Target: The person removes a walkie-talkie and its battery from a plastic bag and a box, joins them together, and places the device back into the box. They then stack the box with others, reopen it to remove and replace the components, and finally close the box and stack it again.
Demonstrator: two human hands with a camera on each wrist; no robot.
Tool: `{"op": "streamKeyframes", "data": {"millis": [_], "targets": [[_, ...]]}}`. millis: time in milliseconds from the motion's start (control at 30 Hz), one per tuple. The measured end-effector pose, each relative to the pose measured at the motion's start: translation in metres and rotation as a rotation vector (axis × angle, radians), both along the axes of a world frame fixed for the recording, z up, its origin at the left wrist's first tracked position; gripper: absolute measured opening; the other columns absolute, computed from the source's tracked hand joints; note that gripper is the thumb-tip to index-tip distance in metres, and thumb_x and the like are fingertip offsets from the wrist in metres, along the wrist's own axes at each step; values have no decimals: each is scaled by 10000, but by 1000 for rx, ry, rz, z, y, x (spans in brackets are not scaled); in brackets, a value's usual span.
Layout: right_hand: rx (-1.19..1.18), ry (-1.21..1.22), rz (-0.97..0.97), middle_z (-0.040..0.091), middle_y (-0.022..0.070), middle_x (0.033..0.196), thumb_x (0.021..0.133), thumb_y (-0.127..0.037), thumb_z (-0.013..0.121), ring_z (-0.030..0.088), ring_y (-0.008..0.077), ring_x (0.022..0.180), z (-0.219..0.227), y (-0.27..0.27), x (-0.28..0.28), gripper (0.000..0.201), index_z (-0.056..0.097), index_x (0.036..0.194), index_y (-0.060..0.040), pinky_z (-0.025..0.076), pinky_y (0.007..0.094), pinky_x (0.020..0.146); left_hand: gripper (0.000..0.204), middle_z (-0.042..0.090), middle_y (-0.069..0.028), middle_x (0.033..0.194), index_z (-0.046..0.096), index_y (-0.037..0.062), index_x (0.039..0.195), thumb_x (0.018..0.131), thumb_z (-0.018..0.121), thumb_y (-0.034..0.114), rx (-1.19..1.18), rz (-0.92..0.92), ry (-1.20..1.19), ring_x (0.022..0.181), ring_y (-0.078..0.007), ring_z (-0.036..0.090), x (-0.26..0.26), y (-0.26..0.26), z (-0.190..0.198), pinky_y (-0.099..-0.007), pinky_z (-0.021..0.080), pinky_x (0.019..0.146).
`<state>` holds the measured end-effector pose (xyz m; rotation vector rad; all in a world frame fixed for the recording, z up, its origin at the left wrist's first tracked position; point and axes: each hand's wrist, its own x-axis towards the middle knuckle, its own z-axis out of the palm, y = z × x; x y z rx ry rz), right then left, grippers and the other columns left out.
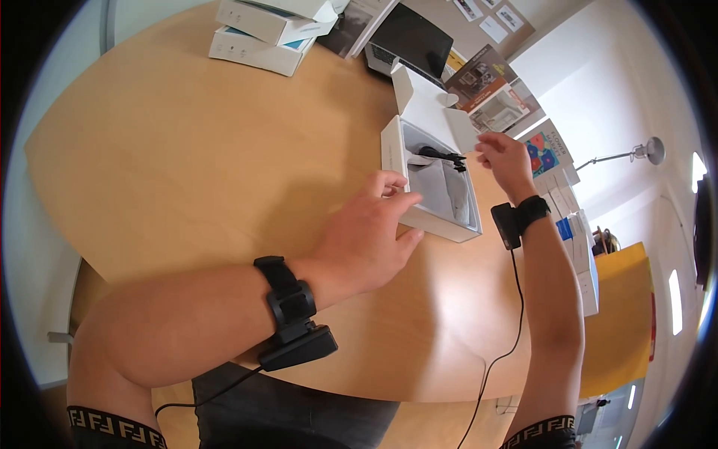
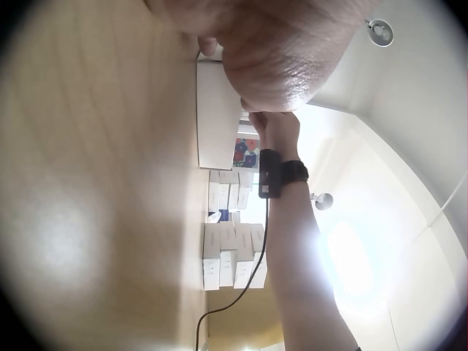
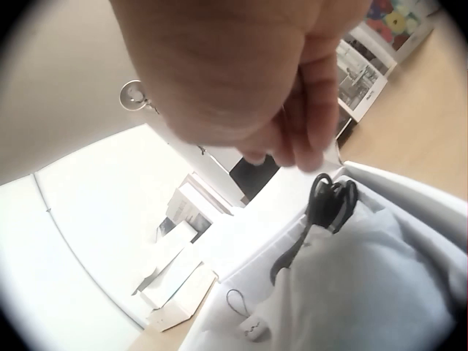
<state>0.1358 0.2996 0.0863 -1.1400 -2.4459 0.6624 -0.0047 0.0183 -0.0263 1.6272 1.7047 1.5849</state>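
An opened white box (image 1: 441, 227) stands on the table with its lid raised behind it. Inside lie a bundled black cable (image 3: 330, 205) and a soft white wrapping (image 3: 365, 285); whatever the wrapping covers is hidden. My left hand (image 1: 368, 232) rests at the box's near left corner, index finger along the rim and thumb low by the front wall. Above the far right side of the box is my right hand (image 1: 508, 165), fingers loosely bent close to the lid's side flap (image 1: 461, 129), with nothing visible between them. A small loop of cord (image 3: 236, 301) shows beside the wrapping.
Stacked white boxes (image 1: 258, 52) stand at the far left, with a laptop (image 1: 411, 37) behind the open box. Printed cards (image 1: 497, 97) line the back right. More white boxes (image 2: 230, 256) stand along the right side. A thin black cable (image 1: 516, 299) trails from my right wrist.
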Motion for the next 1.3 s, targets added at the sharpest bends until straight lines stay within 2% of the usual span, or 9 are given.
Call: {"op": "streamKeyframes", "data": {"millis": [133,300,400,633,1000,1067,1133,1200,1300], "targets": [[353,52,-177,686,31,954,955,-206,656,656,118,792,-29,43,16,366,653,1257,1,546,243,745,407,489,-164,1364,633,19,1268,907,713,189,4,-6,-9,1260,-330,545,1,0,0,-414,471,1042],[-551,518,-281,631,85,1239,1035,-435,551,611,180,1057,-50,39,4,542,489,1434,-74,506,334,937,385,485,-163,1362,640,38,1257,904,714,174,3,12,17,1232,-325,564,2,-1,2,-409,478,1029],[-809,679,-226,643,121,1111,1028,-510,528,609,232,957,-57,21,-6,492,515,1379,-164,522,400,828,357,486,-151,1354,643,59,1226,894,723,164,-11,18,-2,1112,-289,599,2,2,2,-391,499,973],[-616,753,-105,665,90,1102,1051,-532,434,617,215,947,-68,23,5,495,586,1301,-133,516,378,877,265,475,-70,1154,607,75,1027,830,777,124,-45,-11,-70,743,-144,491,-8,14,3,-303,476,742],[-563,1017,192,613,138,1356,1091,-409,358,558,297,1241,-100,-39,78,483,509,1394,-64,420,425,1094,269,481,-37,1091,591,79,931,784,813,117,-61,-23,-55,711,-117,487,3,4,6,-291,465,678],[-995,1214,212,617,135,1349,1089,-388,378,554,291,1244,-106,-47,79,470,485,1417,-68,414,430,1100,268,495,-52,1089,596,77,915,772,818,123,-71,-17,-36,699,-135,495,3,4,6,-311,472,675],[-989,1253,189,622,117,1335,1078,-342,433,557,268,1243,-110,-51,79,440,473,1421,-70,441,412,1075,272,493,-43,1079,592,79,907,770,822,123,-69,-15,-36,694,-126,477,3,4,8,-301,470,677],[-501,1081,254,628,90,1316,1061,-294,485,564,248,1232,-113,-55,75,412,484,1405,-66,456,396,1057,275,485,-30,1101,581,90,912,782,822,119,-76,-25,-24,719,-106,474,2,4,6,-278,462,683],[-681,1198,184,629,90,1294,1039,-243,517,583,235,1202,-100,-69,76,407,486,1392,-42,457,384,1054,272,475,-14,1131,571,99,926,806,815,111,-109,-40,-28,764,-83,481,1,2,12,-252,458,699]]}}
